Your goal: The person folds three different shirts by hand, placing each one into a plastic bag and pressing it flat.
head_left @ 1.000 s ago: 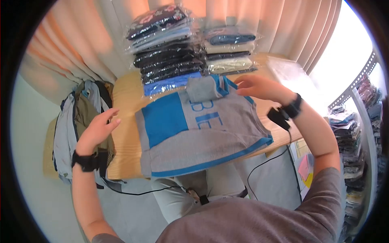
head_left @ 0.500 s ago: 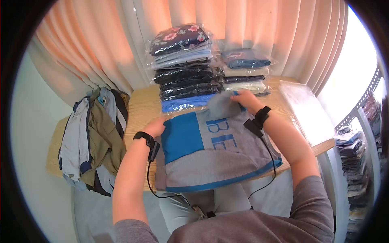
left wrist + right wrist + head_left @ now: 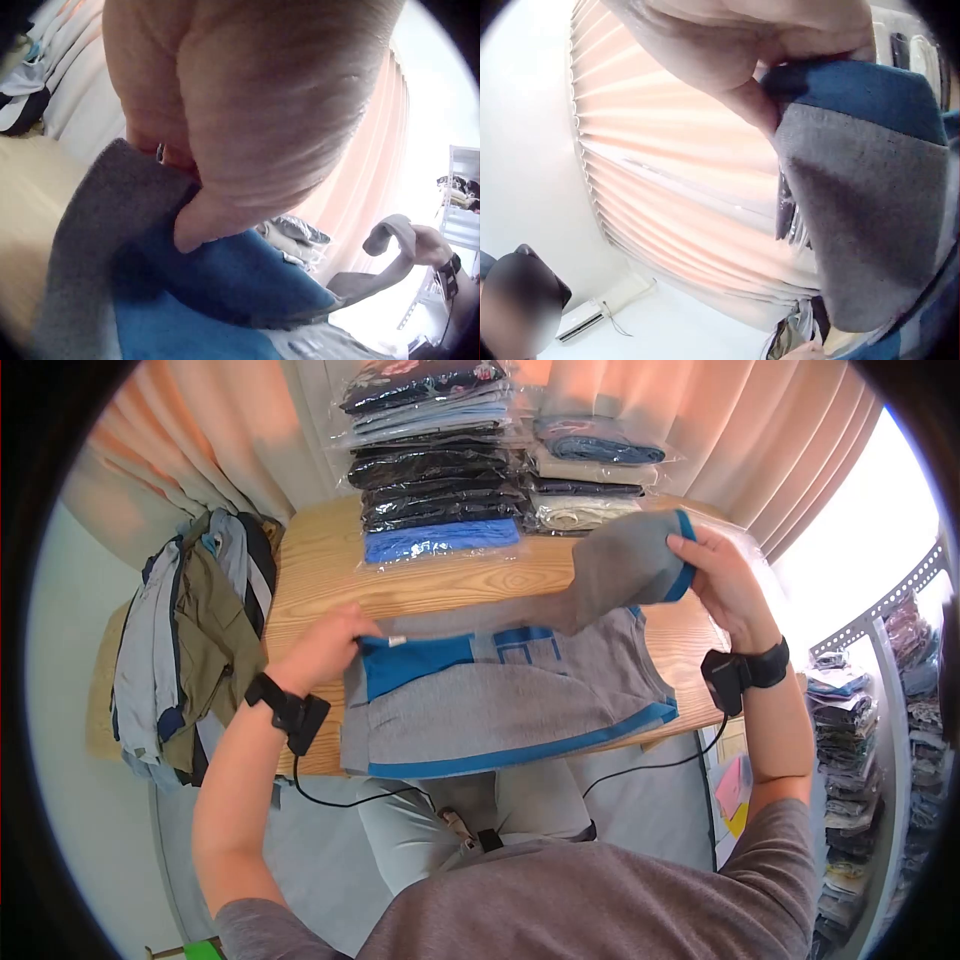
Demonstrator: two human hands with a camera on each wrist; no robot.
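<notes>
Far left, a pile of clothes (image 3: 195, 630) lies beside a wooden table (image 3: 430, 585). The left hand (image 3: 325, 647) is at the far left corner of a grey and blue shirt (image 3: 480, 715), which lies along the table's near edge, between the two hands. Its thumb (image 3: 196, 225) presses on the blue cloth with fingertips behind, so the fingers are closed in a pinch on the shirt's raised edge; a small white label (image 3: 397, 641) shows just beside them. At centre, behind the shirt, stand a tall stack of bagged clothes (image 3: 440, 480) and, to its right, a lower stack (image 3: 595, 465). The right hand (image 3: 728, 582) clamps thumb and fingers on the blue band of the shirt's sleeve (image 3: 622, 565), which is lifted off the table. Far right, a shelf holds folded clothes (image 3: 850, 780)
</notes>
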